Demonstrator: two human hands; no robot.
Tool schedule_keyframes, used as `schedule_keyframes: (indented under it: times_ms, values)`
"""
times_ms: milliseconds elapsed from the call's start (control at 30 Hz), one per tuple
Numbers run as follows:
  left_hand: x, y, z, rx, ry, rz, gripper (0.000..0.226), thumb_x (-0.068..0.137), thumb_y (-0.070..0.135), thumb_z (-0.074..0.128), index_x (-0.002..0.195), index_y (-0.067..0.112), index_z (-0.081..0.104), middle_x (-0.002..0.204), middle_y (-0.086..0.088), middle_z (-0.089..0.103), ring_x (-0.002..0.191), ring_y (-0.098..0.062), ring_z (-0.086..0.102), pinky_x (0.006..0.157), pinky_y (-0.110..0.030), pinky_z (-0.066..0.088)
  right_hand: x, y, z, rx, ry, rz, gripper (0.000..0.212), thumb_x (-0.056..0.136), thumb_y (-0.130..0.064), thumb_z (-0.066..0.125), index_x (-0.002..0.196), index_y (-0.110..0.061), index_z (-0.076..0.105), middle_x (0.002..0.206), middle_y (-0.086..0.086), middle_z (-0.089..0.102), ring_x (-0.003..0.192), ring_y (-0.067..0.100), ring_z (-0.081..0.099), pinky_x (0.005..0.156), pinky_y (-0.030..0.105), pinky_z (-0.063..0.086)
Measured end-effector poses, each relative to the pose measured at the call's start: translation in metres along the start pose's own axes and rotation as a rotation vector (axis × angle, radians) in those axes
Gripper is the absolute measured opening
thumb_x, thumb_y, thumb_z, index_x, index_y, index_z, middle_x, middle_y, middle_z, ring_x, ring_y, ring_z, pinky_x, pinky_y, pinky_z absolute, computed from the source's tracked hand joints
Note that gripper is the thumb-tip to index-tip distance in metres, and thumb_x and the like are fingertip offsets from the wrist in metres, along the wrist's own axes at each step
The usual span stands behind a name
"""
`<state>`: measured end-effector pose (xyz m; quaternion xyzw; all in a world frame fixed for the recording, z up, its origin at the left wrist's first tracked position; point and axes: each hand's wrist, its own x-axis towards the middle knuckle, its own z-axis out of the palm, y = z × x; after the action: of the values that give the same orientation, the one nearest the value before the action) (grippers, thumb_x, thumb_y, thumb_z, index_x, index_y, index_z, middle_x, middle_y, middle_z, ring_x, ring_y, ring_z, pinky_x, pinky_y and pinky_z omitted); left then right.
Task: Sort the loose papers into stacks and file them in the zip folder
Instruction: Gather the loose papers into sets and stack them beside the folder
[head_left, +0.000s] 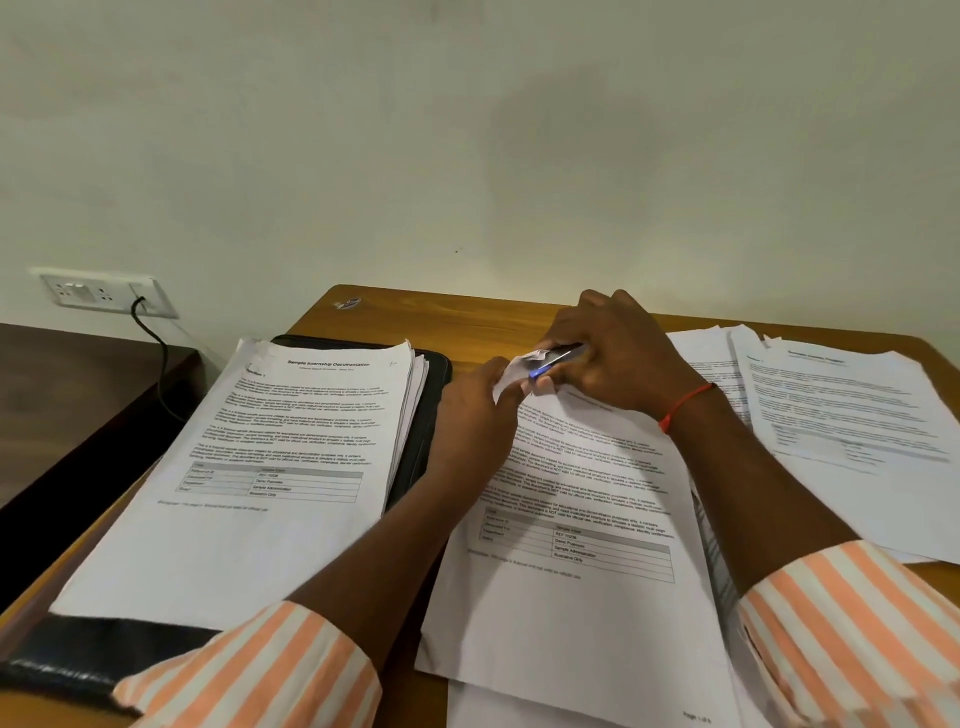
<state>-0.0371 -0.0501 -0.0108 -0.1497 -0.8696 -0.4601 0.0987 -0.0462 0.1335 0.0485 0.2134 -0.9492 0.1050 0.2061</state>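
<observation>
Hands are meeting at frame centre: the left hand (475, 415) is pinching the middle paper stack (571, 597) by its curled top corner, and the right hand (618, 358) has its grip holding a blue-and-silver tool (553, 362) against that corner. Left of them, the zip folder (78, 654) is lying under another stack (270, 519).

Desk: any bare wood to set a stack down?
Only the bare desk strip along the wall, behind the zip folder. Crowded elsewhere: left stack on the folder, middle stack pinched by left hand, stapler in right hand, right papers.
</observation>
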Motion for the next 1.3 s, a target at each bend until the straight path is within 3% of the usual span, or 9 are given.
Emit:
schedule_keyframes:
  times_ms: [233, 367, 467, 667, 767, 867, 967, 1100, 1300]
  values:
    - [0.0, 0.002, -0.002, -0.052, 0.001, -0.029, 0.02, 0.102, 0.033, 0.059, 0.11, 0.016, 0.066, 0.078, 0.012, 0.058, 0.067, -0.005, 0.054, 0.058, -0.021, 0.037, 0.003, -0.002, -0.005, -0.011, -0.03, -0.005, 0.031, 0.081, -0.055, 0.074, 0.106, -0.037, 0.073, 0.093, -0.023, 0.062, 0.089, 0.008, 0.045, 0.077, 0.03, 0.029]
    - [0.003, -0.003, -0.001, -0.16, -0.024, -0.125, 0.036, 0.099, 0.041, 0.059, 0.125, 0.016, 0.065, 0.104, -0.001, 0.072, 0.093, -0.018, 0.068, 0.081, -0.036, 0.055, -0.002, 0.002, -0.01, 0.103, -0.062, 0.061, 0.044, 0.08, -0.052, 0.077, 0.119, -0.034, 0.067, 0.103, -0.021, 0.061, 0.095, 0.008, 0.047, 0.077, 0.029, 0.037]
    - [0.004, -0.004, -0.003, -0.222, -0.034, -0.208, 0.042, 0.095, 0.048, 0.056, 0.13, 0.024, 0.059, 0.115, -0.001, 0.069, 0.103, -0.021, 0.068, 0.09, -0.048, 0.058, -0.003, 0.01, -0.01, 0.217, 0.024, 0.18, 0.046, 0.081, -0.046, 0.078, 0.121, -0.027, 0.067, 0.1, -0.014, 0.06, 0.094, 0.009, 0.049, 0.076, 0.031, 0.042]
    - [0.008, -0.006, -0.009, -0.34, -0.087, -0.325, 0.025, 0.099, 0.027, 0.059, 0.124, 0.028, 0.058, 0.113, 0.005, 0.068, 0.1, -0.017, 0.069, 0.089, -0.047, 0.06, 0.009, 0.017, 0.026, 0.285, -0.036, 0.323, 0.035, 0.099, -0.017, 0.061, 0.133, -0.011, 0.058, 0.116, 0.009, 0.062, 0.102, 0.026, 0.057, 0.086, 0.035, 0.044]
    - [0.008, -0.008, -0.01, -0.348, -0.092, -0.364, 0.032, 0.098, 0.021, 0.059, 0.13, 0.028, 0.057, 0.119, 0.006, 0.065, 0.107, -0.018, 0.065, 0.094, -0.043, 0.057, 0.046, 0.011, 0.051, 0.278, -0.201, 0.381, 0.022, 0.101, -0.017, 0.056, 0.122, -0.014, 0.06, 0.111, 0.004, 0.06, 0.099, 0.023, 0.055, 0.08, 0.031, 0.039]
    - [0.005, -0.012, -0.009, -0.321, -0.085, -0.357, 0.038, 0.096, 0.015, 0.057, 0.131, 0.029, 0.059, 0.116, 0.004, 0.067, 0.104, -0.018, 0.065, 0.088, -0.034, 0.054, 0.091, 0.006, 0.082, 0.223, -0.367, 0.345, 0.024, 0.098, -0.02, 0.06, 0.121, -0.017, 0.063, 0.112, 0.005, 0.062, 0.105, 0.027, 0.058, 0.08, 0.029, 0.037]
    - [0.005, -0.014, -0.006, -0.333, -0.062, -0.412, 0.026, 0.096, 0.014, 0.055, 0.117, 0.027, 0.063, 0.107, 0.003, 0.069, 0.099, -0.02, 0.067, 0.084, -0.036, 0.058, 0.133, -0.001, 0.111, 0.156, -0.468, 0.286, 0.032, 0.095, -0.022, 0.064, 0.126, -0.013, 0.065, 0.122, 0.007, 0.063, 0.114, 0.027, 0.056, 0.082, 0.028, 0.037]
    - [0.002, -0.012, -0.006, -0.4, -0.035, -0.405, 0.016, 0.097, 0.018, 0.056, 0.103, 0.029, 0.067, 0.096, 0.01, 0.071, 0.09, -0.013, 0.068, 0.067, -0.022, 0.049, 0.186, -0.008, 0.141, 0.056, -0.435, 0.281, 0.039, 0.097, -0.028, 0.062, 0.132, -0.011, 0.062, 0.131, 0.016, 0.06, 0.118, 0.033, 0.056, 0.097, 0.035, 0.043]
    - [0.002, -0.018, -0.006, -0.439, -0.016, -0.394, 0.011, 0.099, 0.03, 0.059, 0.096, 0.023, 0.066, 0.088, 0.008, 0.071, 0.081, -0.009, 0.068, 0.062, -0.019, 0.045, 0.226, -0.009, 0.164, 0.048, -0.41, 0.312, 0.037, 0.096, -0.014, 0.063, 0.133, -0.012, 0.062, 0.136, 0.013, 0.058, 0.123, 0.03, 0.055, 0.102, 0.032, 0.043]
